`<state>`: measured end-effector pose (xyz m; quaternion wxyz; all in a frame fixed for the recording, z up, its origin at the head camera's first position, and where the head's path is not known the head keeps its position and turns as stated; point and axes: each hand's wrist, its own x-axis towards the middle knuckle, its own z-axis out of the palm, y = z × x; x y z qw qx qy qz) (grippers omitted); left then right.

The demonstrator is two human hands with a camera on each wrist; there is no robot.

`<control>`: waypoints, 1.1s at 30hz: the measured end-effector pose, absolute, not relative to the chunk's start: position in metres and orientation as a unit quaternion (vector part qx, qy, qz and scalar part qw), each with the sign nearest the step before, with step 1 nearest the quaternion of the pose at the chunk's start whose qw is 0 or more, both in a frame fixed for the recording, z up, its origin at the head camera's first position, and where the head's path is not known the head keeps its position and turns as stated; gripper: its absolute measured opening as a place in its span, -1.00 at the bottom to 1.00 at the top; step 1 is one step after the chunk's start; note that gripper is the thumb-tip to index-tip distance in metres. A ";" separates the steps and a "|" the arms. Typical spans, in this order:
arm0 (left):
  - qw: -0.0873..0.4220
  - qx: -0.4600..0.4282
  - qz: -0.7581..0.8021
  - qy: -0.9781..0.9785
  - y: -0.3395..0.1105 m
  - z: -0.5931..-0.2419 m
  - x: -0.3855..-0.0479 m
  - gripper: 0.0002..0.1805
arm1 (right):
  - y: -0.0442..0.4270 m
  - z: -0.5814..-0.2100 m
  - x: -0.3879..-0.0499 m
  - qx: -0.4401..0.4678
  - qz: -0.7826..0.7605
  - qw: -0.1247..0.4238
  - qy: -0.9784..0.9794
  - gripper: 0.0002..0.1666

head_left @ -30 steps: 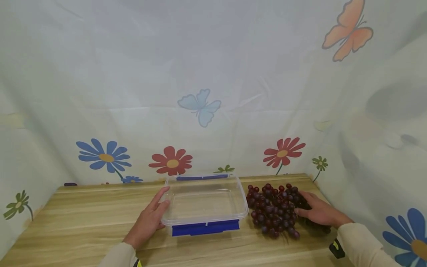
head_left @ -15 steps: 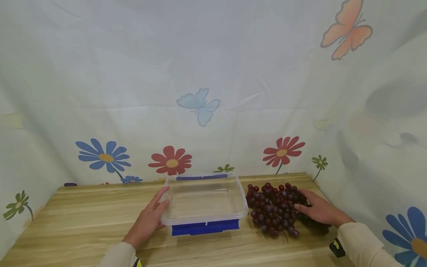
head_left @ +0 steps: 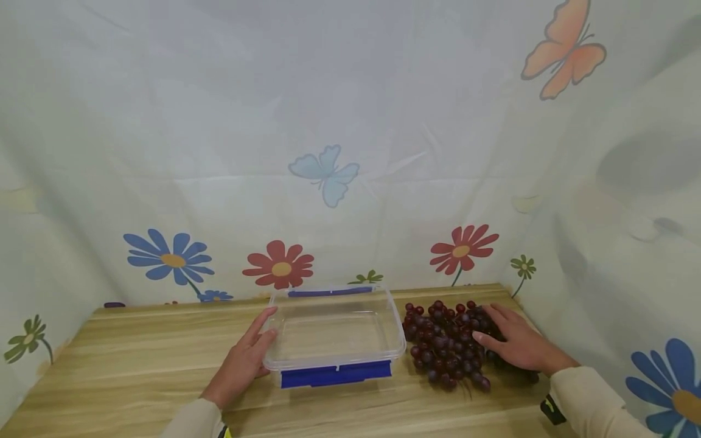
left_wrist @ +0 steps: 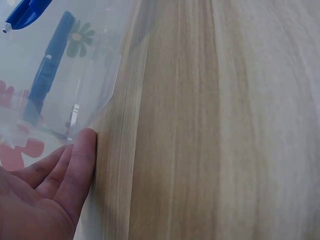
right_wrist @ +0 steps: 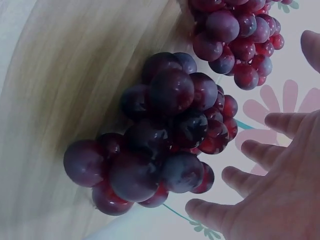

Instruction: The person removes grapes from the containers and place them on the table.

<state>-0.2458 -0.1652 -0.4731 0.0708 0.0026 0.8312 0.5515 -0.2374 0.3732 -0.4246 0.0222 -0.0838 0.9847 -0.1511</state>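
A clear plastic food container (head_left: 335, 365) with blue side clips stands lidless on the wooden table. My left hand (head_left: 241, 362) rests against its left side, thumb at the rim. The left wrist view shows straight fingers (left_wrist: 82, 152) touching the wall near the bottom. Right of the container lies a bunch of dark red grapes (head_left: 446, 348). Beside it, a second bunch of grapes (right_wrist: 165, 130) is partly covered by my right hand (head_left: 517, 345) in the head view. Spread, straight fingers (right_wrist: 245, 182) show near this bunch in the right wrist view, with nothing gripped.
The wooden table (head_left: 164, 340) reaches back to a white cloth wall (head_left: 383, 231) printed with flowers and butterflies. The same cloth closes in both sides. A small dark purple thing (head_left: 114, 304) lies at the table's far left edge.
My right hand has moved slightly left over the right-hand grapes, its thumb now nearer the other bunch. My left hand, the container and the left bunch stay where they were.
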 end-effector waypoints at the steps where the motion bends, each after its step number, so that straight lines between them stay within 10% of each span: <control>1: 0.071 0.002 0.551 0.832 -0.165 -0.473 -0.246 -0.35 | 0.372 -0.425 -0.238 -0.086 -0.152 0.020 0.984 0.02; 33: 0.076 -0.005 0.552 0.830 -0.166 -0.471 -0.245 -0.28 | 0.325 -0.404 -0.239 -0.137 -0.150 0.012 0.979 0.05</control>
